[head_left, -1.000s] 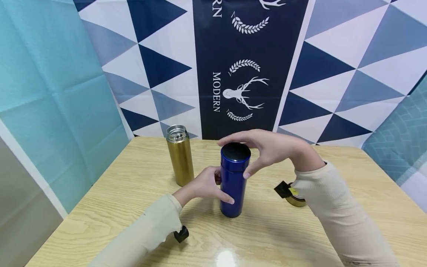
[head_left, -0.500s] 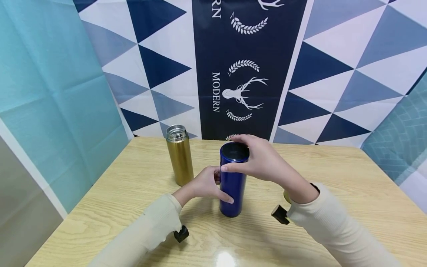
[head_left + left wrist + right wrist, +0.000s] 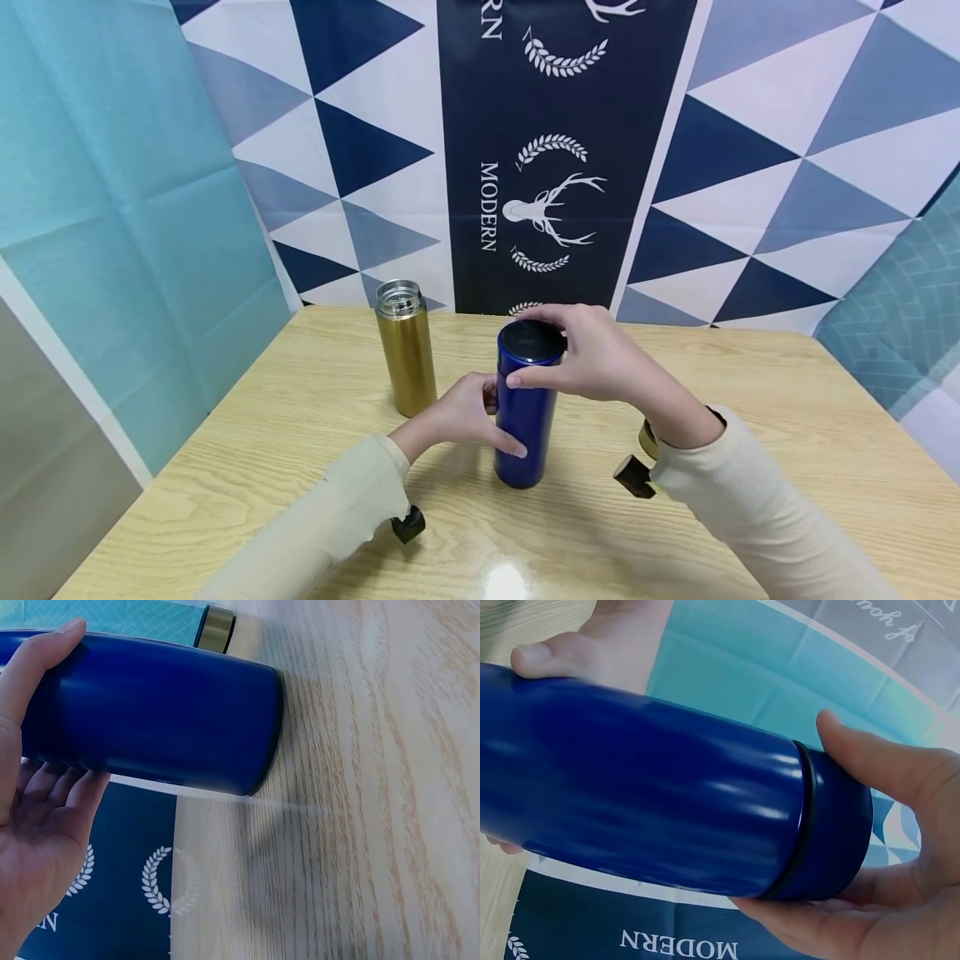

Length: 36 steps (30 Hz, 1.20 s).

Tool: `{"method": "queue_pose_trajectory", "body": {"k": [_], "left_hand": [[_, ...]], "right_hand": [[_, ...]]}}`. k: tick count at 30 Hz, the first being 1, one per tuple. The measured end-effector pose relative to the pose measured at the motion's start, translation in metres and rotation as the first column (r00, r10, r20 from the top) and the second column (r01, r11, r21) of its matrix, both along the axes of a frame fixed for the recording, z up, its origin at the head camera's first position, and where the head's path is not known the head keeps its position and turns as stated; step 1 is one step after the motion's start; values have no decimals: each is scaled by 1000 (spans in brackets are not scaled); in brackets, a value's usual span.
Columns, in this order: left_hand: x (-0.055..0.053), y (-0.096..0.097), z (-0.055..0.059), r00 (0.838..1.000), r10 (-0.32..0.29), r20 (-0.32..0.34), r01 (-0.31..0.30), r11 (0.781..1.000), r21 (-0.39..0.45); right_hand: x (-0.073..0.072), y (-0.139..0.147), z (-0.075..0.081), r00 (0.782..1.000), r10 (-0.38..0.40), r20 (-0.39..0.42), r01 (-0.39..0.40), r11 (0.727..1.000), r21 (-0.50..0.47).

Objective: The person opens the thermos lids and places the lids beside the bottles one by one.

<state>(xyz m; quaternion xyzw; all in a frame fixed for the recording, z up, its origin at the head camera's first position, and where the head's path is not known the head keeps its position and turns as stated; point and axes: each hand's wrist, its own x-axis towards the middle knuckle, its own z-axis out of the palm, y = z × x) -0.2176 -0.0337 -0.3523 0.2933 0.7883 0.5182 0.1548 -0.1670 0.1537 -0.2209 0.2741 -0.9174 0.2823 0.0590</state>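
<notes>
A blue thermos bottle (image 3: 527, 421) stands upright on the wooden table in the head view. Its blue lid (image 3: 838, 825) has a black top and sits on the bottle, with a dark seam below it in the right wrist view. My left hand (image 3: 463, 412) grips the bottle's body from the left, thumb across the front and fingers behind. From the right, my right hand (image 3: 596, 358) holds the lid, its thumb on the near side and its fingers on the far side. The left wrist view shows the bottle's base (image 3: 274, 735) at the tabletop.
A gold thermos bottle (image 3: 408, 358) stands without a lid behind my left hand, its steel mouth bare. On the right lies a gold lid (image 3: 217, 630), partly hidden by my right wrist in the head view. A patterned cloth (image 3: 555, 100) hangs behind the table (image 3: 300, 417).
My right hand has turned around the lid, its thumb going from the right side to the near left, and the right forearm has dropped. The left hand and bottle have stayed put.
</notes>
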Motion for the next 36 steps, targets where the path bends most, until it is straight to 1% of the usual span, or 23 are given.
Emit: {"method": "queue_pose_trajectory", "body": {"k": [9,15,21,25,30,33,36], "left_hand": [[-1,-1,0,1000,-3,2,3,1000,-14],[0,-1,1,1000,-11,-2,11,1000,-10],[-1,-1,1,1000,-5,2,5,1000,-8],[-1,-1,-1,1000,-3,9,3,1000,-6],[-1,-1,-2,1000,-9,15,9,1000,-8],[0,-1,-1,1000,-9,6,9,1000,-17],[0,-1,0,1000,-3,3,3,1000,-20]], "right_hand": [[-8,6,2,995,99,10,-99,995,25],[-14,10,2,981,191,34,-191,982,5],[-20,12,1,968,243,55,-243,970,-14],[-22,14,2,954,292,72,-291,956,-26],[-27,17,2,930,348,117,-345,938,-46],[-31,19,4,912,384,142,-380,923,-58],[-36,21,5,890,427,162,-422,904,-67]]}}
